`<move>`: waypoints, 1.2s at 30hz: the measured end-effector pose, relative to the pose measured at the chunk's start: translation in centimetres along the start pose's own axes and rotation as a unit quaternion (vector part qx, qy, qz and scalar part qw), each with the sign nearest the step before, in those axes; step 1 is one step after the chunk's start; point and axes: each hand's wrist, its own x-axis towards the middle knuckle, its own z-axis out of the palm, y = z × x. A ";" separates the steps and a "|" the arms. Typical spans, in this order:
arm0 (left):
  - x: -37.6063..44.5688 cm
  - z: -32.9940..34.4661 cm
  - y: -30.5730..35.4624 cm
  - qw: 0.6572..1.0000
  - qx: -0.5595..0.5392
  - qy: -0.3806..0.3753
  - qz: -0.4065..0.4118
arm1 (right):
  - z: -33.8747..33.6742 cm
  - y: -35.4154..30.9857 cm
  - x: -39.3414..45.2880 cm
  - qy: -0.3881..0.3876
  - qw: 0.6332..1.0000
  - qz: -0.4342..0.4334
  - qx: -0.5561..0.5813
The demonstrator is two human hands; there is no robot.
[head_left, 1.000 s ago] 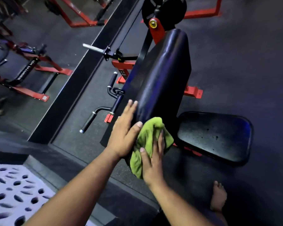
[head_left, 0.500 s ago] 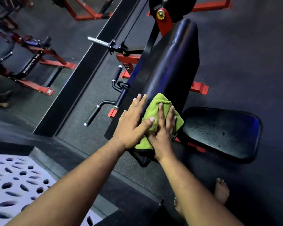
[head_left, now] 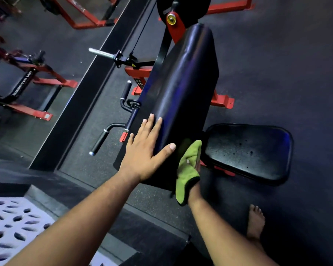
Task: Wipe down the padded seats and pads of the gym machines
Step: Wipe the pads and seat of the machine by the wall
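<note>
A long black padded back pad (head_left: 181, 89) of a red-framed machine runs up the middle of the view. Its black padded seat (head_left: 248, 150) lies to the right, with small specks on it. My left hand (head_left: 146, 152) lies flat, fingers spread, on the near left end of the back pad. My right hand (head_left: 195, 169) is mostly hidden under a green cloth (head_left: 187, 169), which it holds against the pad's near right edge, beside the seat.
Black handles (head_left: 100, 143) and a chrome bar (head_left: 102, 53) stick out left of the pad. A black floor strip (head_left: 81, 96) and other red-framed machines (head_left: 37, 81) lie further left. A bare foot (head_left: 255, 221) stands at lower right. A patterned white surface (head_left: 12, 227) fills the lower left corner.
My right hand has slid the green cloth from the top of the pad down to its near right edge. My left hand has stayed flat on the pad.
</note>
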 end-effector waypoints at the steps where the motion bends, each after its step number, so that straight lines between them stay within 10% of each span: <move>1: 0.0 -0.1 0.0 1.000 -0.001 0.002 -0.001 | 0.3 0.1 -0.3 0.002 0.999 0.010 0.048; 13: 0.4 0.0 -0.3 1.000 -0.020 0.002 0.001 | 3.7 -9.8 0.2 0.024 0.970 -0.217 -0.105; 36: 25.8 -1.6 6.6 0.987 0.139 0.003 0.083 | 1.2 -24.6 34.8 -0.022 0.893 -0.283 -0.351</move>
